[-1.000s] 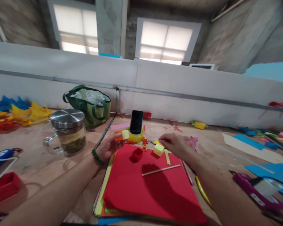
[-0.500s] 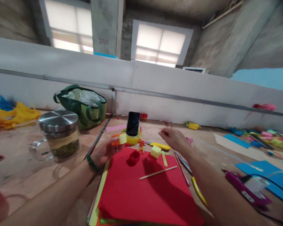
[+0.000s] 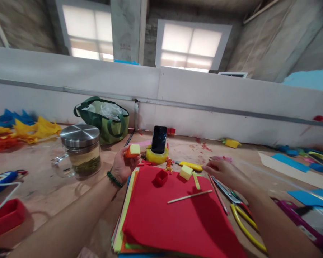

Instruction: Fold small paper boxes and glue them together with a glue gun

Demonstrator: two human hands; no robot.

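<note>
My left hand [image 3: 123,165], with a green bead bracelet at the wrist, holds a small orange and yellow paper box [image 3: 133,150] left of the phone. My right hand [image 3: 218,168] is low over the table beside the tip of a yellow utility knife [image 3: 191,166], its fingers drawn together; whatever they hold is hidden. Between the hands lies a stack of paper with a red sheet [image 3: 174,222] on top. On it are a red paper box [image 3: 162,177], a pale yellow paper cube [image 3: 186,172], a yellow strip [image 3: 196,180] and a thin stick [image 3: 190,196].
A phone [image 3: 159,139] leans in a yellow tape roll [image 3: 156,156] behind the stack. A lidded glass mug [image 3: 83,161] and green bag [image 3: 113,125] stand left. Yellow-handled scissors [image 3: 246,227] lie under my right forearm, near a purple power strip [image 3: 290,215].
My right hand has come down and nearer, beside the knife. The box in my left hand has turned so its yellow face shows on top. The view has swung slightly left.
</note>
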